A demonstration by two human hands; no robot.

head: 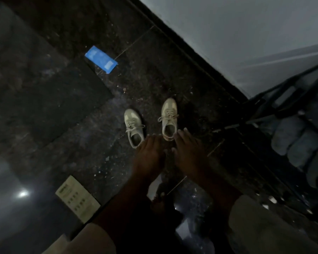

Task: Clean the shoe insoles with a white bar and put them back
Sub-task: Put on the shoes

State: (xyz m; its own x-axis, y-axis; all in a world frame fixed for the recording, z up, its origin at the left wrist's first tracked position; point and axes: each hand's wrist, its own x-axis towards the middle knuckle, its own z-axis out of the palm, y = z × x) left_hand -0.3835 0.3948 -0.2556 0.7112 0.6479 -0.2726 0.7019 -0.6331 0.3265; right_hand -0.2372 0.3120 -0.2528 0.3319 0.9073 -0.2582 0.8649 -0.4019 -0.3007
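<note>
Dim, soft frame. Pale lace-up fabric sneaker on the left [133,127] and its matching pale sneaker on the right [169,119] stand at frame centre on the dark speckled stone floor [154,70], toes toward the top edge, apart from each other, laces loose. Left hand [149,151] is released, fingers extended, tips at the heel of the left sneaker. Right hand [187,147] is also released and flat, fingertips at the heel rim of the right sneaker; can't tell if either hand actually touches. Neither hand holds anything. The insoles: both shoe openings show a grey interior, too dark to tell whether the insoles are seated. No white bar in view. Blue rectangular packet [101,59] lies upper left of centre, beside the edge of a dark floor mat [44,88]; contents unreadable. Pale printed card [77,197] lies lower left. Black wire rack with grey rolled cloths [292,140] stands at the right. My read: task is at the start, pulling the insoles comes next. Risks: low light makes a poor grab likely; yanking an insole past a tight tongue could crease or tear it; floor looks gritty, so an insole laid face down picks up dirt; the two insoles could get swapped on refit; loose laces could snag fingers and tip a shoe.
</note>
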